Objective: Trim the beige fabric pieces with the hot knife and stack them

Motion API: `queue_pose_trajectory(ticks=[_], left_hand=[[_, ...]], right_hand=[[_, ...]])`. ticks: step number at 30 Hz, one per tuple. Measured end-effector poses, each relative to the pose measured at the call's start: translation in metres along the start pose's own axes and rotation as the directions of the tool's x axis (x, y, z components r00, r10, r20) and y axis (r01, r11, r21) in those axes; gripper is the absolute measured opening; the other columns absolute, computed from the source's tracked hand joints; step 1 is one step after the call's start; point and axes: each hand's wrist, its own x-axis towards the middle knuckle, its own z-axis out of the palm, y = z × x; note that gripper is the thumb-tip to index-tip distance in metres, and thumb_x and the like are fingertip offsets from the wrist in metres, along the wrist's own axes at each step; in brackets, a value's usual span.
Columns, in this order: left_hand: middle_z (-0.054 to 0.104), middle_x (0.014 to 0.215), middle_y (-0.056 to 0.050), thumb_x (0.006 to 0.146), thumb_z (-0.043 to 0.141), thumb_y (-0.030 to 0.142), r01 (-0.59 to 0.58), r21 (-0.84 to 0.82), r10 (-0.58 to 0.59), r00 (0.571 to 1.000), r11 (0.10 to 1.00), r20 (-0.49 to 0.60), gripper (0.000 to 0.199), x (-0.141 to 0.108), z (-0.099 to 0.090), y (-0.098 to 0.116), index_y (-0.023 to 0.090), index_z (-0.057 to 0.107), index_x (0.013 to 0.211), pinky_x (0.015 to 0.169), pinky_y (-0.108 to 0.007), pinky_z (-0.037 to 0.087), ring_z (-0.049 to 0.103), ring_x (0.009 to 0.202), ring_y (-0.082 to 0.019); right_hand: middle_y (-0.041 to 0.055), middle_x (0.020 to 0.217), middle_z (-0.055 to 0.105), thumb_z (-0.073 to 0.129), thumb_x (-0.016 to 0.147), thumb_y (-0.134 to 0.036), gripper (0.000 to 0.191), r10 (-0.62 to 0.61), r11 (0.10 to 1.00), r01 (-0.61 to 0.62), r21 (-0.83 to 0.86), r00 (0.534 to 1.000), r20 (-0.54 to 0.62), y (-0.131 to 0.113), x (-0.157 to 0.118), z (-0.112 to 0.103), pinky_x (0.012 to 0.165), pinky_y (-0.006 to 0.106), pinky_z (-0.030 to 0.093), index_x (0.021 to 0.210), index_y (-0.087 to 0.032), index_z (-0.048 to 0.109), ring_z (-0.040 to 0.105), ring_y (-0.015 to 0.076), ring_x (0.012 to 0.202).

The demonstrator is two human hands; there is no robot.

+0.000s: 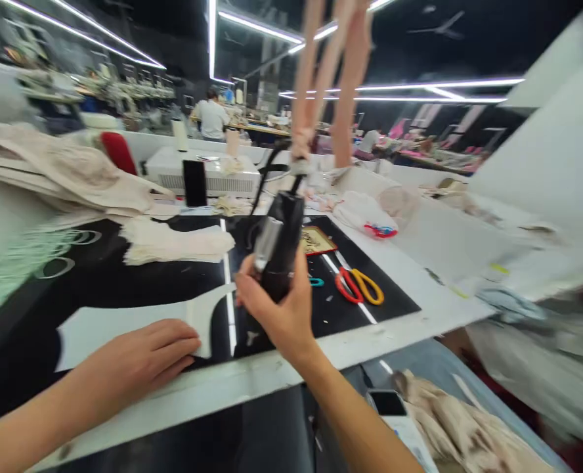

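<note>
My right hand (281, 305) is wrapped around a black corded hand tool (282, 246) with a silver part on its side. The tool hangs from pink fabric strips (328, 72) and is tilted; its lower end is hidden by my hand. My left hand (148, 351) lies flat on a pale cut fabric piece (124, 322) with nothing gripped, fingers stretched out and close together. A narrow tip of that piece reaches toward the tool. Beyond it sits a stack of cream fabric pieces (178, 242) on the black work surface (124, 279).
Red-and-yellow-handled scissors (358, 286) and a framed card (317, 240) lie right of the tool. A phone (195, 183) stands against a white box (158, 167). Fabric heaps (50, 164) rise at left; pale green rings (55, 266) lie nearer. Another person (213, 118) is far back.
</note>
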Motion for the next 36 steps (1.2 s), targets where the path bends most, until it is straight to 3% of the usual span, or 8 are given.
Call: queue_pose_trajectory(ticks=[3, 7, 15, 18, 24, 36], left_hand=[[0.075, 0.11, -0.005, 0.109, 0.052, 0.024, -0.061, 0.079, 0.055, 0.996, 0.995, 0.066, 0.019, 0.005, -0.01, 0.011, 0.019, 0.07, 0.114, 0.09, -0.026, 0.061, 0.073, 0.099, -0.017], [0.074, 0.108, -0.006, 0.105, 0.061, 0.024, -0.024, 0.082, 0.019, 0.998, 0.996, 0.06, 0.012, 0.008, -0.014, 0.02, 0.018, 0.068, 0.114, 0.088, -0.027, 0.061, 0.072, 0.099, -0.017], [0.073, 0.097, -0.004, 0.106, 0.058, 0.02, -0.135, 0.097, 0.134, 0.991, 0.986, 0.021, 0.016, 0.022, 0.002, 0.026, 0.016, 0.066, 0.094, 0.089, -0.029, 0.057, 0.07, 0.095, -0.018], [0.075, 0.095, -0.004, 0.104, 0.058, 0.015, -0.081, 0.028, 0.082, 0.996, 0.996, -0.021, 0.017, 0.023, 0.008, 0.025, 0.016, 0.067, 0.09, 0.087, -0.028, 0.056, 0.07, 0.093, -0.018], [0.077, 0.097, -0.003, 0.097, 0.066, 0.011, 0.087, -0.266, -0.103, 0.993, 0.96, -0.05, 0.011, 0.023, 0.011, 0.025, 0.017, 0.071, 0.09, 0.084, -0.027, 0.055, 0.071, 0.089, -0.017], [0.078, 0.097, -0.004, 0.099, 0.063, 0.013, 0.101, -0.313, -0.128, 0.989, 0.944, -0.068, 0.013, 0.022, 0.017, 0.024, 0.018, 0.071, 0.089, 0.086, -0.029, 0.053, 0.071, 0.09, -0.018]], right_hand=[[-0.006, 0.074, 0.066, 0.081, 0.08, -0.024, 0.034, -0.008, 0.999, 0.009, 0.049, 1.0, -0.023, 0.007, -0.004, -0.002, 0.05, 0.026, 0.056, 0.103, -0.029, 0.056, 0.06, 0.012, 0.053], [-0.0041, 0.078, 0.067, 0.078, 0.085, -0.023, 0.032, -0.035, 0.991, 0.033, 0.13, 0.999, 0.019, 0.012, -0.01, 0.0, 0.048, 0.029, 0.056, 0.108, -0.032, 0.058, 0.062, 0.0142, 0.053], [-0.0034, 0.081, 0.066, 0.08, 0.088, -0.032, 0.044, 0.003, 0.983, -0.009, 0.181, 0.999, 0.034, 0.013, -0.023, 0.012, 0.053, 0.032, 0.057, 0.125, -0.033, 0.056, 0.063, 0.0147, 0.057], [-0.0034, 0.082, 0.067, 0.082, 0.088, -0.032, 0.052, 0.013, 0.973, -0.019, 0.231, 0.999, 0.031, 0.013, -0.025, 0.019, 0.052, 0.031, 0.056, 0.132, -0.03, 0.054, 0.063, 0.0144, 0.057], [-0.0042, 0.081, 0.067, 0.082, 0.087, -0.031, 0.055, -0.012, 0.975, 0.013, 0.221, 1.0, -0.009, 0.015, -0.023, 0.03, 0.058, 0.033, 0.058, 0.134, -0.029, 0.054, 0.063, 0.0144, 0.06], [-0.004, 0.08, 0.068, 0.082, 0.086, -0.029, 0.054, -0.038, 0.98, 0.043, 0.194, 0.999, -0.029, 0.022, -0.021, 0.035, 0.056, 0.032, 0.058, 0.133, -0.029, 0.055, 0.062, 0.0139, 0.059]])
